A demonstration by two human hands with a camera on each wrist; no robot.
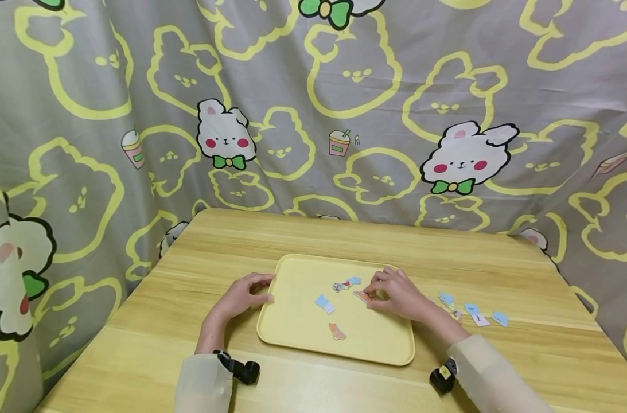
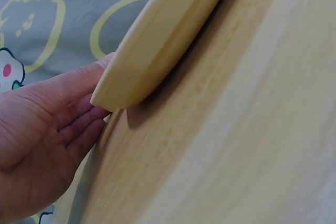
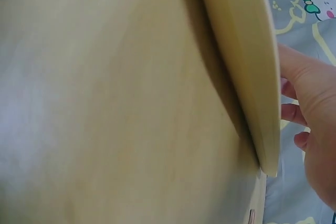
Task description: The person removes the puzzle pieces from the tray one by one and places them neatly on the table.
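Note:
A pale yellow tray (image 1: 298, 275) lies on the wooden table. My left hand (image 1: 243, 295) holds its left rim; in the left wrist view the thumb of the left hand (image 2: 47, 124) lies along the rim and the other fingers are below it. Over the tray's right half, my right hand (image 1: 396, 293) pinches an orange jigsaw piece (image 1: 362, 296), partly hidden by the fingertips. Just left of it lie blue and red pieces (image 1: 346, 284), touching. Nearer the tray's middle are blue and white pieces (image 1: 324, 304), and an orange piece (image 1: 337, 331) lies toward the front.
Several more picture pieces (image 1: 501, 319) lie on the wooden table (image 1: 540, 367) right of the tray, some partly behind the right forearm. A patterned grey curtain (image 1: 287, 74) hangs around the table's back and sides. Each wrist wears a small black camera (image 1: 248, 373).

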